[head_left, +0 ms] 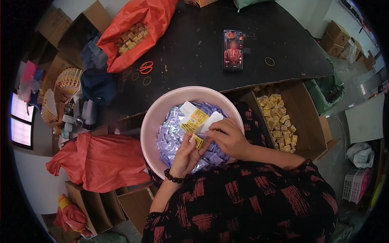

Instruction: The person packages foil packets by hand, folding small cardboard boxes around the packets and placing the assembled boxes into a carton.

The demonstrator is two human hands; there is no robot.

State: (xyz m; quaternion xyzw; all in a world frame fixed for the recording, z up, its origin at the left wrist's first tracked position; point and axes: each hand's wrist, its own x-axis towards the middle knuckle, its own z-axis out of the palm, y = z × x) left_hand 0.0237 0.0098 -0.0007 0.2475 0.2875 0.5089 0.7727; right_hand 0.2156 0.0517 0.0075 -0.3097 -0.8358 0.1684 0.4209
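A small yellow box (197, 140) is held in my left hand (185, 157), its thumb and fingers closed around the sides. My right hand (231, 139) is bent over the top of that box with its fingertips pinched together; what lies between them is hidden. Beneath both hands stands a pink basin (148, 143) full of small purple packets (168, 139). Yellow-and-white cardboard cartons (193, 118), seemingly unfolded, rest on the packets just beyond my fingers.
Filled yellow boxes (279, 121) lie in a cardboard carton (306, 117) at the right. On the black table (190, 52) are a phone (233, 50), red-handled scissors (146, 67) and rubber bands. An orange bag (156, 20) holds more small boxes; another red bag (109, 160) sits left.
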